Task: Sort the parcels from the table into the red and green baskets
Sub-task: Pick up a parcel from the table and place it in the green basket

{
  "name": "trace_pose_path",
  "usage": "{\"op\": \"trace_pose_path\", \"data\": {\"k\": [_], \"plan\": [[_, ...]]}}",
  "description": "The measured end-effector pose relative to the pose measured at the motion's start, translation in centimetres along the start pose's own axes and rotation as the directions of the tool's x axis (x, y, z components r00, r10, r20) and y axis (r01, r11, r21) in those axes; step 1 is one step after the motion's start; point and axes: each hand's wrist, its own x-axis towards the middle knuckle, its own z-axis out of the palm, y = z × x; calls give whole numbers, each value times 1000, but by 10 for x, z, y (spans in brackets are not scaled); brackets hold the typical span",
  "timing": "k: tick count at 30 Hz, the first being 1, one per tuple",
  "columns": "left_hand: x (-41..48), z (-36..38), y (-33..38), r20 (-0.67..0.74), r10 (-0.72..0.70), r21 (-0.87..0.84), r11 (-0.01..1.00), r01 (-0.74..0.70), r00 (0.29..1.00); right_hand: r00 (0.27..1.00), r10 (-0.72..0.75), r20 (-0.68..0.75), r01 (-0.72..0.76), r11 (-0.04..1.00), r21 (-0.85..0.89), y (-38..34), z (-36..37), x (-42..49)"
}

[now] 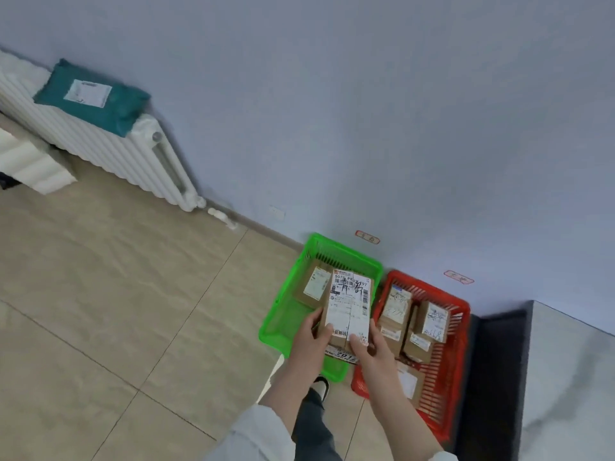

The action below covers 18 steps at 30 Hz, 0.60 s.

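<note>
A cardboard parcel (349, 301) with a large white shipping label and black handwriting is held over the green basket (283, 314). My left hand (316, 331) grips its lower left edge and my right hand (369, 347) its lower right corner. One brown parcel (316, 284) lies inside the green basket. The red basket (446, 377) stands right beside it on the floor and holds several brown parcels (432, 321).
Both baskets sit on the tiled floor against a pale wall with two small red labels (367, 236). A white radiator (109, 151) at the left carries a teal mailer bag (90, 94). A grey marble table edge (565, 377) is at the right. My shoe (321, 387) is below the green basket.
</note>
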Motion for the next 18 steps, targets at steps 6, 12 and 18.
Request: {"op": "trace_pose_path", "data": {"k": [6, 12, 18], "plan": [[98, 11, -22, 1, -25, 116, 993, 24, 1000, 999, 13, -29, -15, 998, -59, 21, 16, 93], [244, 28, -100, 20, 9, 274, 961, -14, 1000, 991, 79, -110, -87, 994, -65, 117, 41, 229], [420, 33, -209, -18, 81, 381, 922, -69, 997, 986, 63, -154, -62, 998, 9, 242, 96, 398]]}}
